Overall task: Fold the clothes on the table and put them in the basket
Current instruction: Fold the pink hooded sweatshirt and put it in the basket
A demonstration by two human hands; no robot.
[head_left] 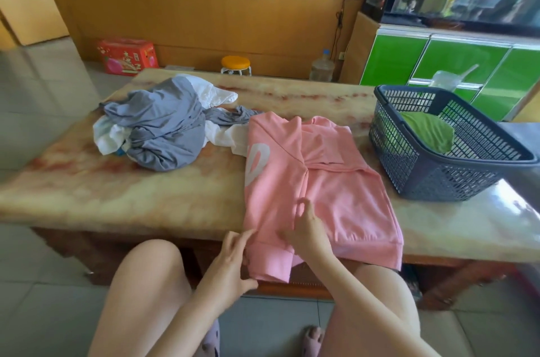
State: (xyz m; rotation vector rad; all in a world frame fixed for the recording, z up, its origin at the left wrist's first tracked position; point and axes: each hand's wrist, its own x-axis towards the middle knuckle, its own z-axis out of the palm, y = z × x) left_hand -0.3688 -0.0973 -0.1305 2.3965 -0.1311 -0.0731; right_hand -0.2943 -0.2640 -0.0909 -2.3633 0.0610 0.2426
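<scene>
A pink sweatshirt [344,181] lies partly folded on the marble table [87,193], its hem hanging over the near edge. My left hand [230,263] holds the hem's left corner between thumb and fingers. My right hand [306,228] rests on the middle of the sweatshirt and pinches a fold of the cloth. A crumpled pile of grey clothes [163,125] and white clothes [210,93] sits at the table's left back. The dark blue basket [432,178] stands at the right with a folded green garment [429,131] inside.
My bare knees are below the table's front edge. Behind the table stand a red box [127,56], a yellow-lidded jar [235,65] and a water bottle [321,67]. A green cabinet [455,64] with a fish tank is at the back right.
</scene>
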